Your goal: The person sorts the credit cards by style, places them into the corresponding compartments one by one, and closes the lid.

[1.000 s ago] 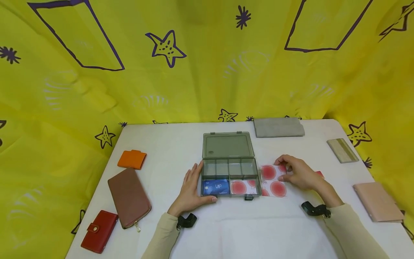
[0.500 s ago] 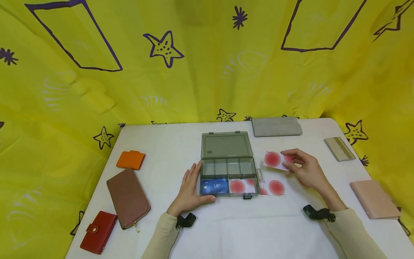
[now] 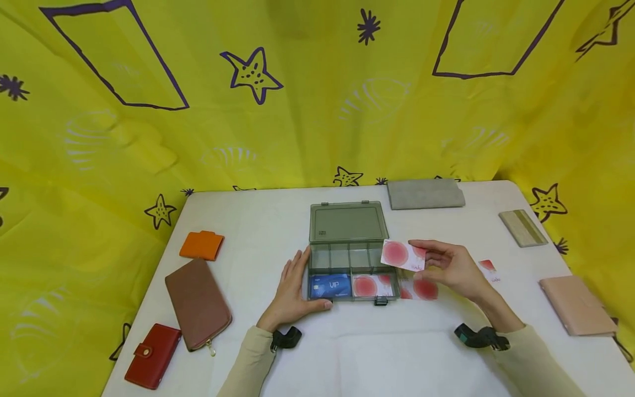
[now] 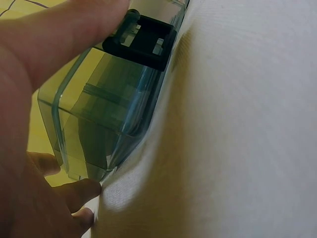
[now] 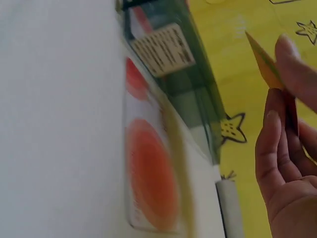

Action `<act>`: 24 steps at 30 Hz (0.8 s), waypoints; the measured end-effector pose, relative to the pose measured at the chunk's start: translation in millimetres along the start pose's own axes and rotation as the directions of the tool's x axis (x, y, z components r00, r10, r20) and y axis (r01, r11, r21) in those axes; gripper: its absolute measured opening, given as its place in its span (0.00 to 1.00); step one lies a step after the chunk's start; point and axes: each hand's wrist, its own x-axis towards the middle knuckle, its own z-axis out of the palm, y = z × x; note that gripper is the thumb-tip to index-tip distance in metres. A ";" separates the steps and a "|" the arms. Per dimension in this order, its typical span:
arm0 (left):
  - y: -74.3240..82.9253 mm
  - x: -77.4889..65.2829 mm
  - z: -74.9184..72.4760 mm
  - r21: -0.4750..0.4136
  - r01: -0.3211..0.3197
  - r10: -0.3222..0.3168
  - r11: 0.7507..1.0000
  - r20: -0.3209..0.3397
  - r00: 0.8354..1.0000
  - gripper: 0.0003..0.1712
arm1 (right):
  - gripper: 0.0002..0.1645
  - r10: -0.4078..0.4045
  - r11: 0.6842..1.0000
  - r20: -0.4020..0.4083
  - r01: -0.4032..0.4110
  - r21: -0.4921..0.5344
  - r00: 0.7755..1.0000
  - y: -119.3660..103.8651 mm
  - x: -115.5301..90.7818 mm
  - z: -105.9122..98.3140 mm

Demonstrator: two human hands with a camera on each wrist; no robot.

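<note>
In the head view my right hand (image 3: 448, 270) pinches a white card with red dots (image 3: 399, 255) between thumb and fingers, over the right edge of a grey-green compartment box (image 3: 349, 221). In the right wrist view that card (image 5: 265, 62) appears nearly edge-on. The box's lid is raised. A blue VIP card (image 3: 329, 285) lies in its front-left compartment, a red-dotted card (image 3: 369, 286) in its front-right one. My left hand (image 3: 288, 295) rests against the box's left side, its thumb along the front wall near a black latch (image 4: 143, 42).
Another red-dotted card (image 3: 425, 290) lies right of the box, and one more (image 3: 488, 270) beyond my right wrist. Wallets lie at left: orange (image 3: 202, 245), brown (image 3: 198, 303), red (image 3: 152, 355). A grey case (image 3: 425, 194), beige case (image 3: 523, 227) and pink one (image 3: 577, 306) sit toward the edges.
My right hand has lifted a red-dotted card off the table and carried it left to the box's right edge. My left hand has stayed against the box.
</note>
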 end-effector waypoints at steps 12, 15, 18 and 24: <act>0.3 -0.1 1.4 -0.007 0.009 -0.009 1.000 -0.003 1.000 0.76 | 0.39 -0.136 0.895 0.136 0.180 -0.407 0.981 11.5 1.2 41.1; -1.1 -0.8 1.7 -0.024 0.034 -0.034 0.999 0.003 0.999 0.76 | 0.44 -0.189 0.841 0.142 0.234 -0.487 0.972 12.2 3.1 45.1; -2.4 -1.9 1.1 -0.051 0.070 -0.070 0.996 0.017 0.997 0.75 | 0.50 -0.199 0.813 0.122 0.233 -0.534 0.972 9.7 2.0 42.9; -2.6 -3.4 -3.1 -0.109 0.106 -0.100 0.988 0.055 0.993 0.72 | 0.50 -0.091 0.798 0.046 0.100 -0.595 0.995 0.3 -13.4 12.6</act>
